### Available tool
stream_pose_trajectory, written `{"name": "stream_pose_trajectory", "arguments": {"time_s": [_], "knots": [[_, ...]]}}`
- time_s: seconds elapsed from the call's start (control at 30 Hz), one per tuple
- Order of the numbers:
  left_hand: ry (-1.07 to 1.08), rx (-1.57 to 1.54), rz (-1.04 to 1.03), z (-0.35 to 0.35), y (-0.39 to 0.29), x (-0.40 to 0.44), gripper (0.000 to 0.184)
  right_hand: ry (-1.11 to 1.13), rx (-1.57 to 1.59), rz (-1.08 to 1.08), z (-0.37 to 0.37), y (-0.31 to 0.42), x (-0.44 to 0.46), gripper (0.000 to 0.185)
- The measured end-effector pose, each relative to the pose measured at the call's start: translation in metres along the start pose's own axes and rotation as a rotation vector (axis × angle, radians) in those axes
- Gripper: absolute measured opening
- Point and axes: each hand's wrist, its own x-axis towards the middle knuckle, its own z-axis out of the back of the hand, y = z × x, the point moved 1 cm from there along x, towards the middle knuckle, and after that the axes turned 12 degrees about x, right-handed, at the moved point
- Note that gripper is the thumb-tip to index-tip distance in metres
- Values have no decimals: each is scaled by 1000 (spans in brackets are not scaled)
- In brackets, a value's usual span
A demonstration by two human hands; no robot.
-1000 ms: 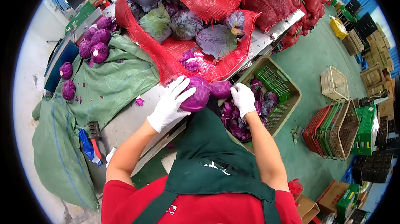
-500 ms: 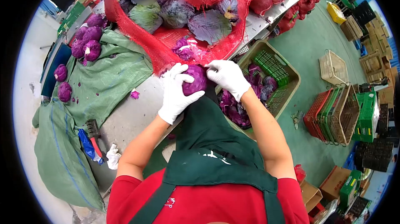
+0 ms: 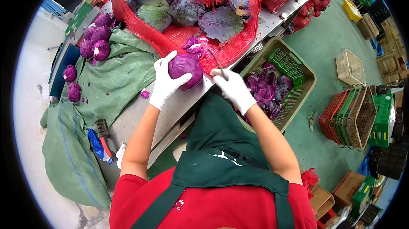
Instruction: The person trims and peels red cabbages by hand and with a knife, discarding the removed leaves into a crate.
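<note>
My left hand (image 3: pixel 165 81), in a white glove, is closed round the left side of a red cabbage (image 3: pixel 186 70) at the table's edge. Just right of the cabbage, my gloved right hand (image 3: pixel 232 87) grips a knife (image 3: pixel 217 61), its thin dark blade pointing up and away. The handle is hidden in the fist. Behind the cabbage, torn purple leaves (image 3: pixel 194 49) lie on a red mesh sack (image 3: pixel 167 45). The sack is open, with several untrimmed cabbages (image 3: pixel 186 10) in it.
A crate (image 3: pixel 298 101) of loose purple leaves stands below the table's right edge. Several peeled cabbages (image 3: pixel 101 50) sit on a green woven sack (image 3: pixel 98 88) at left. A black-and-red brush-like tool (image 3: pixel 103 134) lies nearer me. Stacked baskets (image 3: pixel 347 114) stand on the floor at right.
The cabbage has moved left and up over the table, away from my apron, with my left hand on it. My right hand has drawn apart from it, and the knife blade now shows.
</note>
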Motion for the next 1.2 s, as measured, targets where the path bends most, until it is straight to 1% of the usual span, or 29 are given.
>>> {"name": "stream_pose_trajectory", "arguments": {"time_s": [0.03, 0.07, 0.1, 0.13, 0.17, 0.2, 0.23, 0.3, 0.33, 0.37, 0.4, 0.47, 0.53, 0.57, 0.63, 0.7, 0.73, 0.77, 0.83, 0.9, 0.93, 0.97, 1.0, 1.03, 1.07, 1.1, 1.13, 1.17, 1.2], "knots": [[-1, 4, -7, -2, 3, 2, 94, 45, 134, -228, -14, 17, -7, 39], [-11, -282, 69, -5, 8, 2, 90, 66, 216, -242, -24, 21, -9, 41], [-21, -568, 147, -10, 14, 0, 86, 73, 218, -276, -32, 15, -3, 41], [-91, -595, 200, -11, 12, -4, 80, 78, 257, -291, -37, 12, 0, 40], [-117, -656, 288, -14, 8, -15, 82, 80, 297, -305, -40, 9, 3, 39], [-173, -593, 247, -17, 2, -25, 84, 67, 234, -274, -42, 6, 4, 40], [-225, -528, 213, -21, -5, -36, 85, 66, 241, -285, -46, 4, 2, 40], [-288, -446, 243, -26, -20, -48, 87, 31, 259, -181, -50, 6, 1, 46], [-308, -431, 262, -30, -20, -50, 86, 46, 295, -266, -48, 14, 0, 47], [-333, -418, 279, -33, -20, -50, 86, 62, 208, -296, -43, 14, 3, 45], [-336, -424, 284, -34, -21, -50, 86, 77, 241, -294, -41, 10, 6, 43], [-331, -532, 316, -32, -23, -50, 85, 92, 270, -288, -38, -11, 15, 40], [-342, -516, 307, -37, -16, -50, 84, 45, 118, -129, -36, -30, 23, 37], [-351, -501, 293, -38, -13, -49, 83, 24, 71, -173, -32, -35, 24, 38], [-359, -504, 295, -37, -16, -48, 83, 91, 195, -340, -31, 4, 9, 46], [-360, -513, 305, -38, -20, -50, 83, 105, 241, -274, -40, 1, 4, 56], [-361, -532, 326, -38, -22, -51, 82, 55, 235, -84, -49, -7, 5, 62], [-365, -551, 343, -38, -23, -49, 82, 71, 80, -94, -49, -14, 7, 59], [-356, -590, 346, -32, -25, -48, 81, 94, 217, -209, -45, -10, 7, 37], [-345, -725, 388, -28, -18, -47, 75, 31, 151, -283, -25, -17, 10, 19], [-287, -898, 451, -26, -11, -46, 73, -42, 113, -248, -14, -23, 10, 19], [-230, -1072, 512, -22, -3, -44, 71, -98, -113, 5, 2, -42, 17, 24], [47, -1300, 549, -23, 13, -46, 76, -200, -249, 79, 17, -34, 14, 29], [33, -1297, 548, -18, 13, -48, 76, -244, -337, 86, 35, -34, 11, 31], [212, -1562, 560, -12, 10, -53, 76, -284, -365, 91, 51, -35, 7, 32], [397, -1820, 560, -8, 8, -57, 77, -328, -498, 127, 71, -39, 3, 32], [386, -1917, 537, -13, 15, -59, 74, -370, -553, 125, 85, -28, -8, 30], [378, -2014, 514, -19, 23, -61, 72, -389, -559, 55, 104, -32, -14, 28], [351, -1111, 191, -19, 23, -62, 70, -438, -720, 51, 121, -41, -21, 27]]}}
